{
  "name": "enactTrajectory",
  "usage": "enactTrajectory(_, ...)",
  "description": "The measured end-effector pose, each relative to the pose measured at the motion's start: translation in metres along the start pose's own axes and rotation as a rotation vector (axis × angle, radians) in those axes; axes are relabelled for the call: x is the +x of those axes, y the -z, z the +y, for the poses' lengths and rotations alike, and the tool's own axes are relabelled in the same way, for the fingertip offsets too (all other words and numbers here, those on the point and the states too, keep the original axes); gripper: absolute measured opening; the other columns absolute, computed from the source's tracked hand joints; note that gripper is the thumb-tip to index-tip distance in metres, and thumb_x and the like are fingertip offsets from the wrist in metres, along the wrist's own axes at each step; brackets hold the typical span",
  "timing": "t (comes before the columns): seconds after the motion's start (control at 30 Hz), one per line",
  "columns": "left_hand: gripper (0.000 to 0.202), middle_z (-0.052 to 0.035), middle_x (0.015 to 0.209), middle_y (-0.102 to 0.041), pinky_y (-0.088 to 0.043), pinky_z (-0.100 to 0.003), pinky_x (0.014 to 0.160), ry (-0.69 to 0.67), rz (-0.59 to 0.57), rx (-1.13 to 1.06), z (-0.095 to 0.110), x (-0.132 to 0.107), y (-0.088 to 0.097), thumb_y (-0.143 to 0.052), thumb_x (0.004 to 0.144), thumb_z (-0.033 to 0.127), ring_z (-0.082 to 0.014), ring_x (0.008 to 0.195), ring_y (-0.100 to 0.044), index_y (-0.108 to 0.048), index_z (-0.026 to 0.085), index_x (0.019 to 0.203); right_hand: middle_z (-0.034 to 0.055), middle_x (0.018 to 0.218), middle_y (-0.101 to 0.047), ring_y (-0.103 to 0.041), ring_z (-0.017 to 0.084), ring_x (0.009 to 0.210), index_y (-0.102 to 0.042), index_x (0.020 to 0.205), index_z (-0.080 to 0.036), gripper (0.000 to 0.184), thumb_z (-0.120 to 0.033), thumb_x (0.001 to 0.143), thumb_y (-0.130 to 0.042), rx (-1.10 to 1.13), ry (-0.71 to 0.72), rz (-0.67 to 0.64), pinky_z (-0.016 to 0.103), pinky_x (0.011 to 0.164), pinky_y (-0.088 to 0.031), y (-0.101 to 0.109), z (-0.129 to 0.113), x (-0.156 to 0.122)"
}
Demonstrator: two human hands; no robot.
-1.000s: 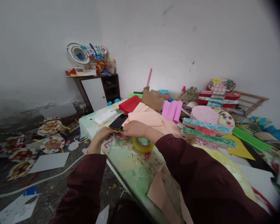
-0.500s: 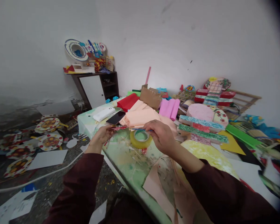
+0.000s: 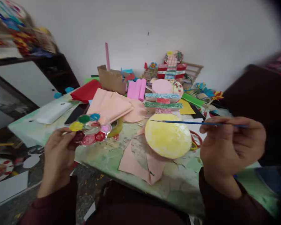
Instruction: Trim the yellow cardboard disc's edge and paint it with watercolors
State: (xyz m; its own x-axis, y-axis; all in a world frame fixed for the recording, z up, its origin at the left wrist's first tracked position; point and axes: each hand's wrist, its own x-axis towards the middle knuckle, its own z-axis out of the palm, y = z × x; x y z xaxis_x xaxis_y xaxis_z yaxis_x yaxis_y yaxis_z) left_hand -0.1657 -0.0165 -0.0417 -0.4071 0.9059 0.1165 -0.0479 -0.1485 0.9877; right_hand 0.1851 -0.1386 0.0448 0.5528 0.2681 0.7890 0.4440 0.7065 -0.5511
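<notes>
**Desk:** What are the fingers doing?

**Photographer:** The right hand (image 3: 229,147) has its fingers pinched together on a thin blue paintbrush (image 3: 196,123). The brush is held level, with its tip pointing left over the far part of a yellow disc (image 3: 167,137). The left hand (image 3: 58,150) has thumb and fingers clamped on the near rim of a round paint palette (image 3: 91,131). It holds the palette over the near left part of the table (image 3: 103,156), and the wells show yellow, green, blue, pink and red.

**Desk:** Is the brush touching the disc?

**Photographer:** I cannot tell, because the bristles are too fine to make out. Both hands are soft with blur.

**Desk:** What lies around them?

**Photographer:** The disc sits on a creased peach sheet (image 3: 140,162), between the two hands. A tape roll (image 3: 117,127) is mostly hidden behind the palette, just beside it. Beyond that are folded peach paper (image 3: 110,104), a dark phone (image 3: 76,113) half covered by the palette, and a white case (image 3: 52,112).

**Desk:** And the far end?

**Photographer:** Pink crepe (image 3: 137,89), red paper (image 3: 87,90) and brown cardboard (image 3: 111,82) are crowded against the wall. Dark sleeves are cut off at the bottom, and the right edge is smeared and unreadable.
</notes>
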Motion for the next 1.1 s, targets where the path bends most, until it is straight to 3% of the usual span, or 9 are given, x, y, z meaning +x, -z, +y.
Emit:
enactTrajectory(0.1, 0.033, 0.0053, 0.074, -0.054, -0.046, -0.026, 0.062, -0.396, 0.217, 0.291, -0.003, -0.015, -0.023, -0.069, 0.062, 0.011, -0.012, 0.064, -0.055, -0.053, 0.022, 0.089, -0.0061, 0.065, -0.059, -0.058, 0.012, 0.055, -0.057, 0.086, -0.021, 0.009, -0.022, 0.086, -0.066, -0.075, -0.114, 0.234, 0.026, 0.05, -0.048, 0.031, -0.002, -0.019)
enactTrajectory(0.17, 0.035, 0.0053, 0.08, -0.052, -0.046, -0.028, 0.069, -0.494, 0.195, 0.287, -0.002, -0.021, -0.036, -0.068, 0.063, 0.009, -0.0114, 0.07, -0.056, -0.051, 0.024, 0.09, -0.0057, 0.063, -0.062, -0.056, 0.012, 0.051, -0.055, 0.086, -0.021, 0.01, -0.027, 0.088, -0.063, -0.058, -0.243, 0.281, 0.025, 0.048, -0.046, 0.047, -0.001, -0.035)
enactTrajectory(0.23, 0.031, 0.0055, 0.079, -0.052, -0.044, -0.027, 0.066, -0.536, 0.159, 0.121, 0.001, -0.026, -0.045, -0.068, 0.064, 0.011, -0.01, 0.067, -0.054, -0.051, 0.023, 0.087, -0.0039, 0.063, -0.064, -0.057, 0.012, 0.051, -0.056, 0.087, -0.02, 0.011, -0.029, 0.09, -0.061, -0.001, -0.361, 0.296, 0.024, 0.046, -0.045, 0.059, 0.0, -0.051)
enactTrajectory(0.33, 0.023, 0.0055, 0.067, -0.051, -0.039, -0.024, 0.055, -0.469, 0.093, -0.084, 0.005, -0.031, -0.057, -0.07, 0.06, 0.017, -0.0091, 0.057, -0.047, -0.055, 0.022, 0.078, -0.0031, 0.062, -0.065, -0.057, 0.011, 0.051, -0.058, 0.088, -0.02, 0.01, -0.028, 0.088, -0.063, 0.115, -0.513, 0.345, 0.021, 0.045, -0.044, 0.068, 0.004, -0.065)
enactTrajectory(0.5, 0.015, 0.0035, 0.065, -0.057, -0.037, -0.02, 0.05, -0.083, -0.173, -0.216, -0.003, -0.054, -0.071, -0.069, 0.062, 0.019, -0.0092, 0.056, -0.049, -0.062, 0.018, 0.075, -0.0026, 0.061, -0.066, -0.06, 0.011, 0.052, -0.063, 0.091, -0.017, 0.009, -0.022, 0.085, -0.066, 0.202, -0.65, 0.371, 0.02, 0.045, -0.047, 0.062, 0.009, -0.074)
enactTrajectory(0.6, 0.016, 0.0035, 0.064, -0.059, -0.036, -0.02, 0.049, 0.106, -0.309, -0.23, -0.016, -0.073, -0.079, -0.071, 0.064, 0.023, -0.0095, 0.054, -0.049, -0.061, 0.018, 0.077, -0.0008, 0.063, -0.069, -0.063, 0.011, 0.053, -0.064, 0.092, -0.017, 0.006, -0.02, 0.088, -0.063, 0.182, -0.657, 0.284, 0.021, 0.046, -0.049, 0.048, 0.007, -0.078)
enactTrajectory(0.7, 0.02, 0.0047, 0.061, -0.056, -0.036, -0.019, 0.049, 0.251, -0.417, -0.236, -0.026, -0.086, -0.087, -0.073, 0.064, 0.025, -0.0088, 0.052, -0.047, -0.059, 0.018, 0.076, 0.0004, 0.069, -0.071, -0.066, 0.013, 0.057, -0.062, 0.094, -0.018, 0.005, -0.018, 0.092, -0.057, 0.126, -0.577, 0.141, 0.024, 0.049, -0.051, 0.033, 0.001, -0.085)
enactTrajectory(0.97, 0.023, 0.0043, 0.064, -0.055, -0.034, -0.018, 0.051, 0.324, -0.69, -0.176, -0.036, -0.094, -0.092, -0.073, 0.072, 0.031, -0.0085, 0.055, -0.046, -0.056, 0.018, 0.079, 0.0052, 0.091, -0.07, -0.069, 0.017, 0.079, -0.056, 0.107, -0.021, 0.026, -0.003, 0.089, -0.048, -0.147, -0.106, -0.487, 0.034, 0.064, -0.058, 0.029, 0.004, -0.096)
enactTrajectory(1.1, 0.026, 0.005, 0.064, -0.052, -0.031, -0.017, 0.049, 0.392, -0.826, -0.189, -0.04, -0.097, -0.092, -0.073, 0.076, 0.035, -0.0072, 0.052, -0.041, -0.054, 0.018, 0.081, 0.0058, 0.093, -0.068, -0.067, 0.017, 0.081, -0.055, 0.11, -0.02, 0.035, 0.003, 0.084, -0.049, -0.139, -0.123, -0.526, 0.034, 0.067, -0.057, 0.031, 0.01, -0.099)
